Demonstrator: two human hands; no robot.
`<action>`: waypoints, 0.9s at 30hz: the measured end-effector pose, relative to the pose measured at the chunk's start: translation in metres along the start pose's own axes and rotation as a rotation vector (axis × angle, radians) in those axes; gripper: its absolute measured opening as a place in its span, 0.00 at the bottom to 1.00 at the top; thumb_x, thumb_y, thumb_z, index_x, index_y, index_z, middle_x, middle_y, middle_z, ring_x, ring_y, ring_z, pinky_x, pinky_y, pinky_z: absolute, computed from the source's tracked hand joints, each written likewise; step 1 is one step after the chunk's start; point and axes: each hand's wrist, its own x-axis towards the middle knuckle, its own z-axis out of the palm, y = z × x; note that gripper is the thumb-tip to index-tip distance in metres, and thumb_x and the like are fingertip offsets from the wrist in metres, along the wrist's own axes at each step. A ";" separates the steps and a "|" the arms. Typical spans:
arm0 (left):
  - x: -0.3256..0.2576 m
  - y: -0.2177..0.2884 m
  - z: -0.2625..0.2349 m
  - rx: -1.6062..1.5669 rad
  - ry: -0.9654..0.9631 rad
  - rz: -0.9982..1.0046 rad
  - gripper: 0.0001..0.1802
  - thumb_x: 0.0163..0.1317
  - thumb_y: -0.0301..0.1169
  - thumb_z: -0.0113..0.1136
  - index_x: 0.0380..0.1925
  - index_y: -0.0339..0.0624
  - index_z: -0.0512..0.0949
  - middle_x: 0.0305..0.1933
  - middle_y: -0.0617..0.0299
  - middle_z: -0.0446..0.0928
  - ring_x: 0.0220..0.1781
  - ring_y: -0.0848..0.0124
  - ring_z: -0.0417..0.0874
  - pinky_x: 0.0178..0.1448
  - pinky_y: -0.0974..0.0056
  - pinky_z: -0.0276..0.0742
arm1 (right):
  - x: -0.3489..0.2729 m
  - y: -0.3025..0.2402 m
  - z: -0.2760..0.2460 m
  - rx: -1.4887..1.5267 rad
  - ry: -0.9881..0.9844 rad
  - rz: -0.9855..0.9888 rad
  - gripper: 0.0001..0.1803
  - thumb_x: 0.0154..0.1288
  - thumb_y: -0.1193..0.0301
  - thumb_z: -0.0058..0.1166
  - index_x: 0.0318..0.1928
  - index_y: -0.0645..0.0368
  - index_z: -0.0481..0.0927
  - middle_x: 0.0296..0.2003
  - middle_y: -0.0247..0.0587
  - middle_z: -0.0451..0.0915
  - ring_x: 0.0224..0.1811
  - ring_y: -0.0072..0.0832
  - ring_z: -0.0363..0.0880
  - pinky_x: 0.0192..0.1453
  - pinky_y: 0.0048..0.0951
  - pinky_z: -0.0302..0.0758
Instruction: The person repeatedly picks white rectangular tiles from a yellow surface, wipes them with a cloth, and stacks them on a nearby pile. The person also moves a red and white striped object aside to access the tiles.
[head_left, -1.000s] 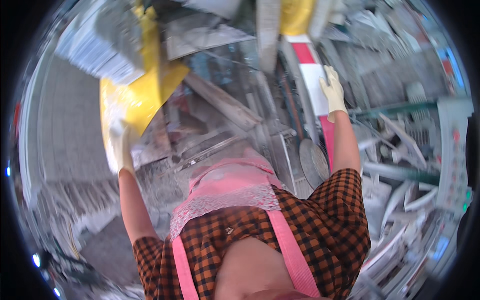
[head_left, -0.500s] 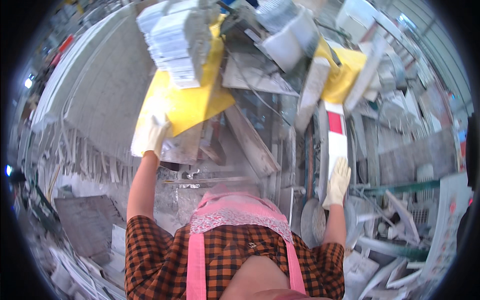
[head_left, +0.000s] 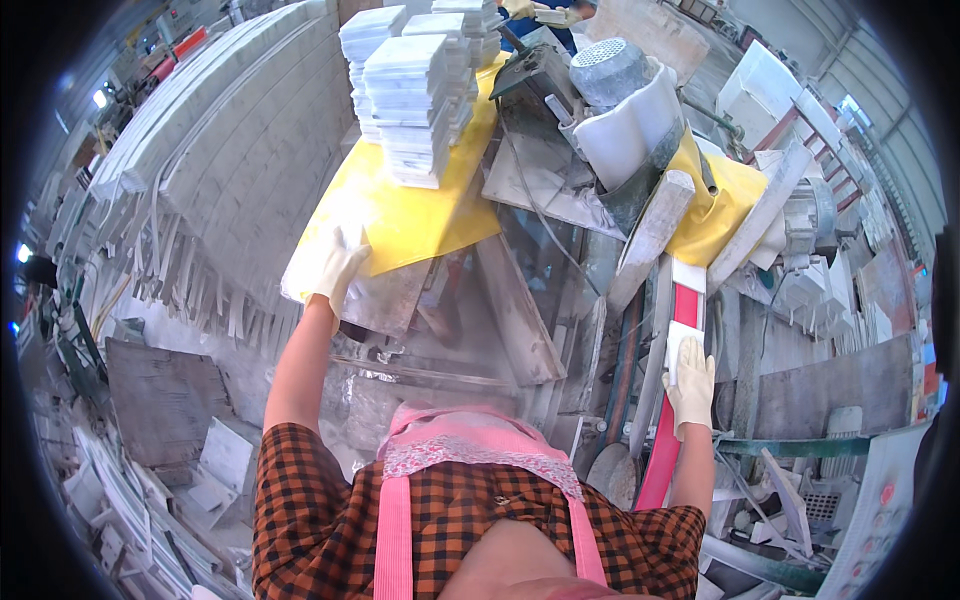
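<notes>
My left hand (head_left: 340, 266), in a pale glove, rests on the near corner of a yellow sheet (head_left: 400, 225), its fingers stretched out over a patch bleached by glare. Whether anything thin lies under those fingers I cannot tell. Stacks of white marble-like tiles (head_left: 408, 105) stand on the far part of the sheet. On the right, my gloved right hand (head_left: 691, 385) lies flat, fingers extended, on a white tile (head_left: 682, 343). That tile sits on a narrow red belt (head_left: 660, 450). Another white tile lies further along, by a yellow flap (head_left: 700, 200).
A large stack of grey-white slabs (head_left: 230, 150) fills the left. A dusty motor (head_left: 607, 72) stands beyond the belt. A worn plank (head_left: 515, 310) slants between my arms. At the far edge are another person's gloved hands (head_left: 548, 14). A panel with buttons (head_left: 880, 510) stands at right.
The view has shifted, so the far objects sit lower and further right. More red belt shows around the tile under my right hand. My left hand remains at the yellow sheet's corner.
</notes>
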 end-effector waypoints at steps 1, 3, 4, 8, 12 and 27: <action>-0.003 0.003 -0.001 0.032 -0.001 0.003 0.52 0.58 0.38 0.67 0.80 0.37 0.52 0.78 0.41 0.63 0.77 0.50 0.67 0.76 0.55 0.65 | 0.001 -0.002 -0.001 -0.043 -0.007 0.014 0.52 0.60 0.61 0.67 0.79 0.63 0.55 0.80 0.46 0.57 0.83 0.37 0.52 0.85 0.49 0.50; -0.011 0.012 -0.003 0.079 0.004 0.001 0.51 0.58 0.38 0.67 0.79 0.37 0.54 0.77 0.41 0.64 0.76 0.50 0.68 0.75 0.55 0.66 | 0.006 -0.007 0.000 -0.043 -0.041 0.040 0.54 0.57 0.65 0.68 0.80 0.63 0.53 0.80 0.47 0.57 0.84 0.37 0.51 0.85 0.50 0.49; -0.015 0.016 -0.003 0.093 0.010 -0.004 0.50 0.58 0.38 0.67 0.79 0.37 0.55 0.76 0.41 0.64 0.76 0.51 0.69 0.75 0.55 0.67 | 0.010 -0.011 0.002 -0.075 -0.051 0.061 0.54 0.56 0.66 0.67 0.80 0.64 0.52 0.80 0.47 0.57 0.84 0.37 0.51 0.85 0.50 0.49; -0.025 0.028 -0.006 0.137 0.016 0.009 0.47 0.58 0.39 0.67 0.77 0.37 0.59 0.73 0.42 0.68 0.74 0.52 0.71 0.73 0.56 0.69 | 0.027 -0.016 0.017 -0.171 -0.009 0.109 0.48 0.63 0.72 0.54 0.81 0.65 0.48 0.81 0.49 0.54 0.84 0.38 0.50 0.85 0.51 0.48; -0.022 0.026 -0.008 0.262 0.024 0.029 0.46 0.59 0.40 0.66 0.76 0.37 0.61 0.73 0.44 0.68 0.73 0.53 0.71 0.72 0.56 0.69 | 0.032 -0.012 0.025 -0.146 0.004 0.121 0.44 0.66 0.71 0.50 0.81 0.65 0.49 0.81 0.50 0.53 0.84 0.38 0.52 0.85 0.47 0.49; 0.009 -0.014 0.001 0.003 0.051 0.053 0.42 0.63 0.45 0.67 0.74 0.39 0.65 0.71 0.44 0.70 0.70 0.53 0.74 0.72 0.54 0.70 | 0.075 -0.258 -0.088 1.521 0.097 -0.136 0.23 0.79 0.60 0.50 0.54 0.71 0.82 0.46 0.45 0.84 0.46 0.29 0.80 0.54 0.35 0.75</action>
